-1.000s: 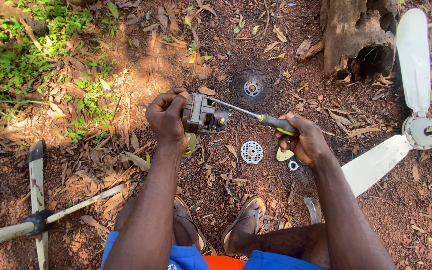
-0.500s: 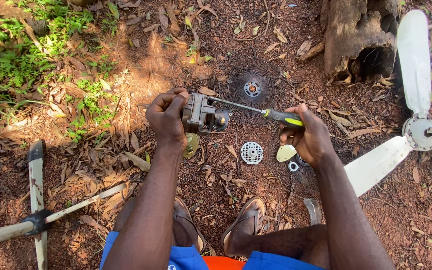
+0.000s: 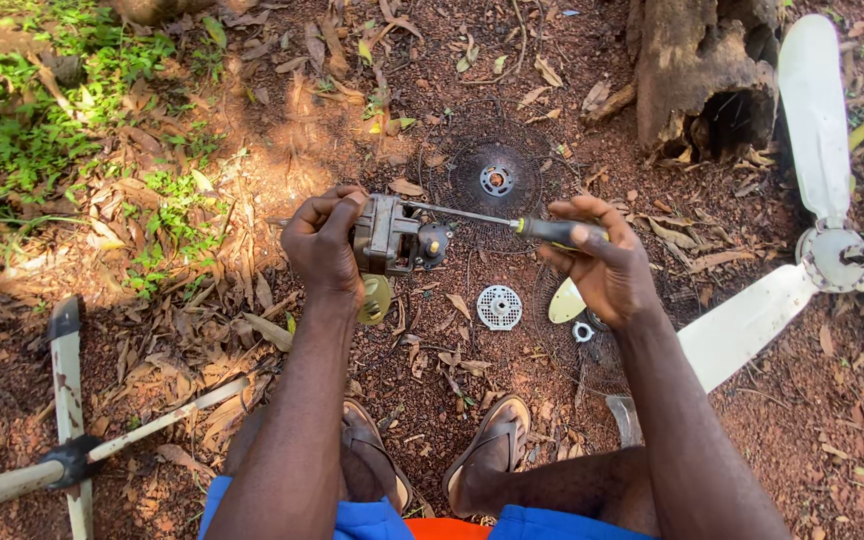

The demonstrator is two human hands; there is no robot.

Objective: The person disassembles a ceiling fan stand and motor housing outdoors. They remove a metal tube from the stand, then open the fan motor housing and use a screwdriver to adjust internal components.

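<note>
My left hand (image 3: pixel 320 245) grips a small grey fan motor (image 3: pixel 392 238) and holds it up over the dirt. My right hand (image 3: pixel 602 262) is closed on the black and yellow handle of a screwdriver (image 3: pixel 512 222), whose thin shaft runs left into the top of the motor. Below the motor a small round white perforated part (image 3: pixel 499 306) lies on the ground, and a small metal ring (image 3: pixel 582 331) sits near my right wrist.
A round wire fan guard (image 3: pixel 497 180) lies on the soil beyond my hands. White fan blades with their hub (image 3: pixel 827 255) rest at the right beside a tree stump (image 3: pixel 697 70). A cross-shaped stand (image 3: pixel 67 455) lies at the lower left. My sandalled feet (image 3: pixel 487 450) are below.
My right hand has shifted slightly on the screwdriver handle, fingers more spread. The motor and my left hand stay where they were.
</note>
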